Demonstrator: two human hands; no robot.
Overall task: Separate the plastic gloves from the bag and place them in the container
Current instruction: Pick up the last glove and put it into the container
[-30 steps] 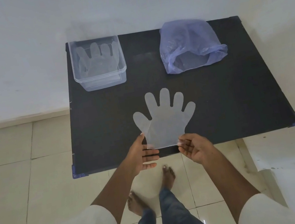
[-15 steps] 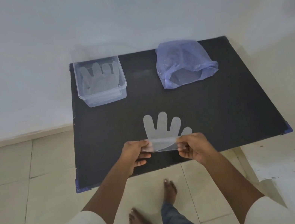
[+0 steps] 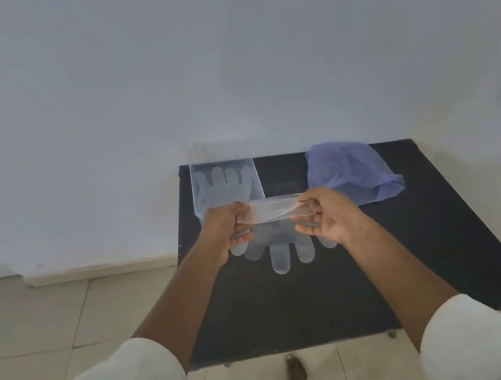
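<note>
A clear plastic glove (image 3: 276, 237) hangs in the air between my hands, cuff up and fingers pointing down toward me. My left hand (image 3: 227, 229) pinches the cuff's left end and my right hand (image 3: 326, 218) pinches its right end. Both hands hover over the far half of the black table (image 3: 422, 260). Just beyond my left hand stands the clear plastic container (image 3: 226, 182), with at least one glove lying flat inside it. At the back right lies the crumpled blue plastic bag (image 3: 352, 170); what it holds is hidden.
The table stands against a white wall (image 3: 219, 61), with tiled floor (image 3: 47, 319) to its left and in front. My bare foot (image 3: 296, 374) is on the floor by the table's near edge.
Both hands have lifted the glove off the table and carried it away from me toward the container. The glove has flipped, so its fingers now hang down. The camera has tilted upward.
</note>
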